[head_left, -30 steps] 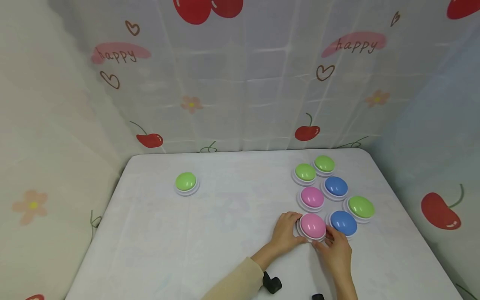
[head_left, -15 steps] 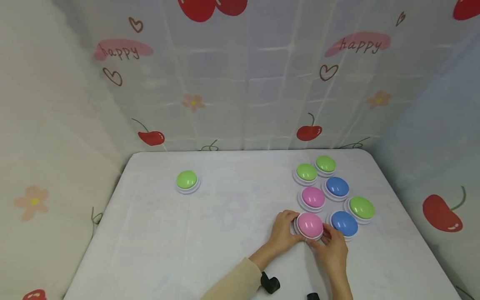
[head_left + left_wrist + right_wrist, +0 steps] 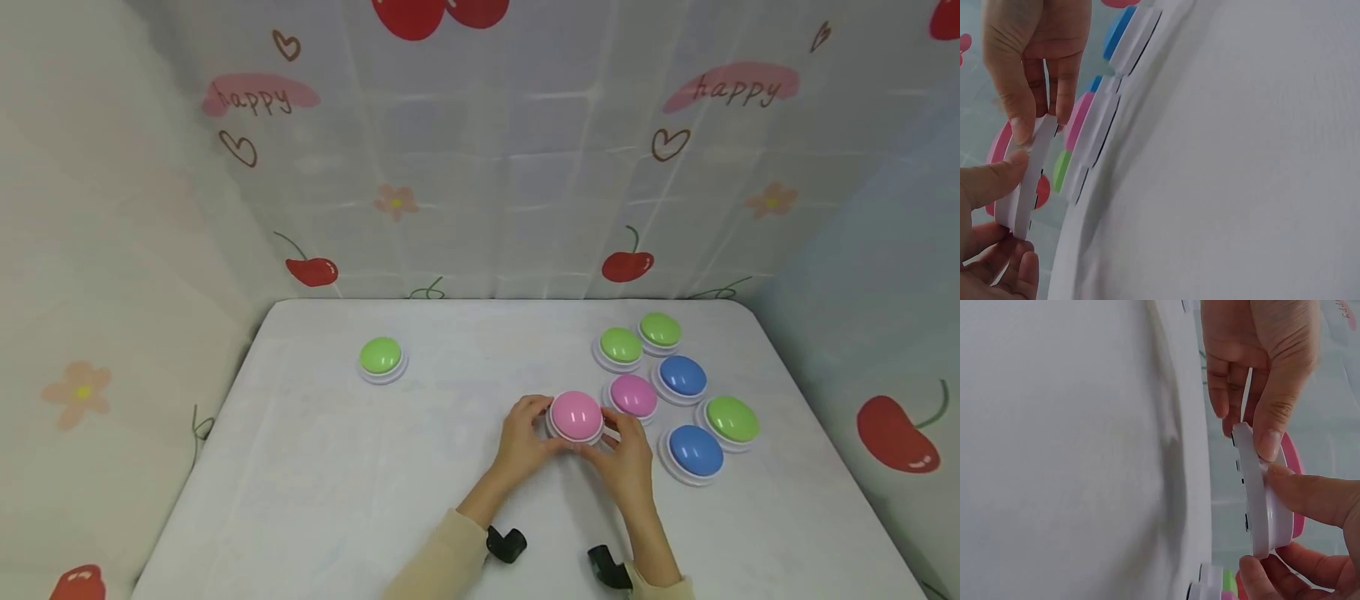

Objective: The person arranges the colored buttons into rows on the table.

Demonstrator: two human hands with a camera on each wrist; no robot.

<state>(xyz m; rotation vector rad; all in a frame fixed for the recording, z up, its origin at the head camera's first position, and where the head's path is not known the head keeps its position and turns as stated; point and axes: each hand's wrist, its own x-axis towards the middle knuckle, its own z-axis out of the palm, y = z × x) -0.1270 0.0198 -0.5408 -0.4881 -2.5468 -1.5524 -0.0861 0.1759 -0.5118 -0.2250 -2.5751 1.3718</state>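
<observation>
I watched the left hand and the right hand pinch the pink button between them, thumbs close together at its near edge; my wrist views showed it raised clear of the tabletop. It was a little left of the second pink button. Farther right I had a blue button in a loose group, and a lone green button sat well apart, toward the far left.
</observation>
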